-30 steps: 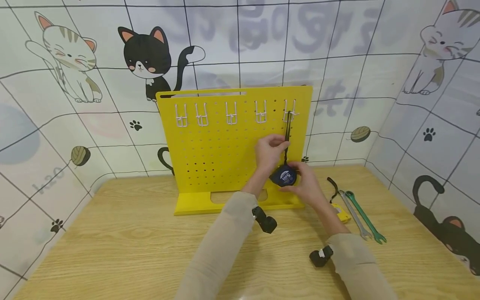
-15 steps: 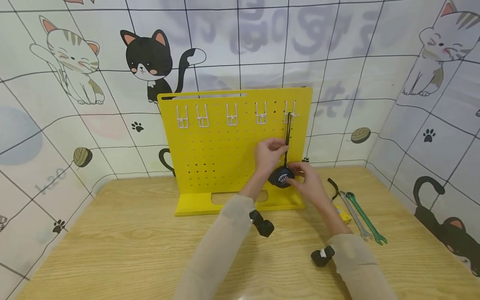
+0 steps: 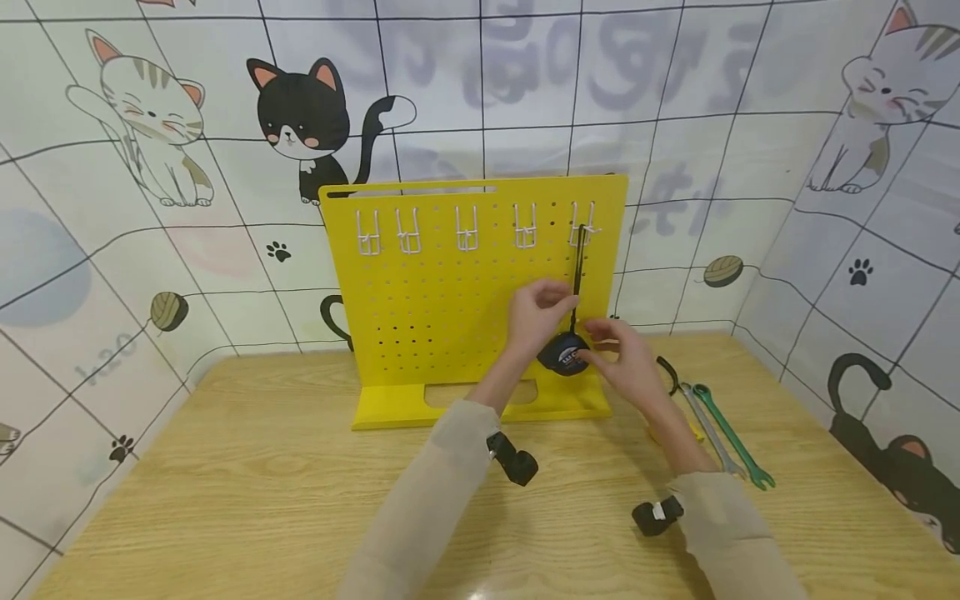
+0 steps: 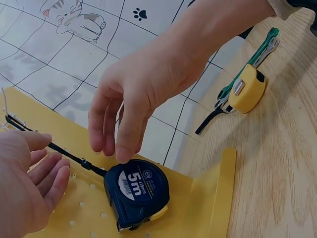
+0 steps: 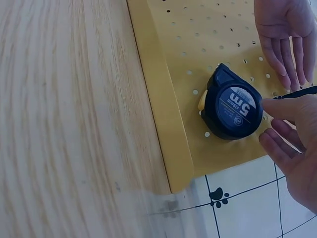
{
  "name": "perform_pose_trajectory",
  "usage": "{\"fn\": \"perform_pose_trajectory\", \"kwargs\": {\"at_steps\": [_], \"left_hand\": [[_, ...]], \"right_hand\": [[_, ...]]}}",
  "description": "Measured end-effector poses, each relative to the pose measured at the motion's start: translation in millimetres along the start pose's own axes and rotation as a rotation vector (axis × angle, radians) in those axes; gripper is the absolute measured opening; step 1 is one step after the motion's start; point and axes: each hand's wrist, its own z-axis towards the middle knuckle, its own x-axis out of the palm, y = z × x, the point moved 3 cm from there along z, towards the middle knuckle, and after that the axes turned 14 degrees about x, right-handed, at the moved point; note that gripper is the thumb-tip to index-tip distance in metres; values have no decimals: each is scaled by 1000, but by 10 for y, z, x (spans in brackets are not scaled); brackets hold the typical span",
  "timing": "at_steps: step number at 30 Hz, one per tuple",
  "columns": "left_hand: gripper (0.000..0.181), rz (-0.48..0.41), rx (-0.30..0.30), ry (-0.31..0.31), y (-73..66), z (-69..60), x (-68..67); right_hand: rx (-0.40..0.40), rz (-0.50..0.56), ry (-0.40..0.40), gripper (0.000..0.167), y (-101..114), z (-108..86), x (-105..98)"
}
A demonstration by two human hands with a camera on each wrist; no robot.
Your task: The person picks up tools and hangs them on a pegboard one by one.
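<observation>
A dark blue 5 m tape measure (image 3: 566, 354) hangs by its black wrist strap (image 3: 577, 275) from the rightmost white wire hook (image 3: 582, 218) on a yellow pegboard (image 3: 450, 325). My left hand (image 3: 534, 321) is beside the strap, its fingers loosely extended and the thumb close to it; whether it touches is unclear. My right hand (image 3: 626, 362) is at the tape measure's right side, fingers spread. In the left wrist view, the right thumb tip lies at the upper edge of the tape measure's case, and the fingers do not wrap round it.
Several more white wire hooks (image 3: 467, 229) line the pegboard's top. On the wooden table (image 3: 247, 483) at right lie a silver wrench (image 3: 712, 429), a green wrench (image 3: 731, 433) and a yellow tape measure (image 4: 247, 89) with a black strap. A patterned wall stands behind the pegboard.
My right hand has loosened its grip on the blue tape measure and shifted slightly right. The tape measure has turned a little as it hangs. My left hand has stayed near the strap.
</observation>
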Motion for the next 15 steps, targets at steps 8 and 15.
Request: {"fn": "perform_pose_trajectory", "kwargs": {"at_steps": [8, 15], "left_hand": [[24, -33, -7, 7, 0, -93, -70], [26, -39, -9, 28, 26, -197, -138]], "right_hand": [[41, -50, 35, 43, 54, -94, -125], [61, -90, 57, 43, 22, -187, -248]]}}
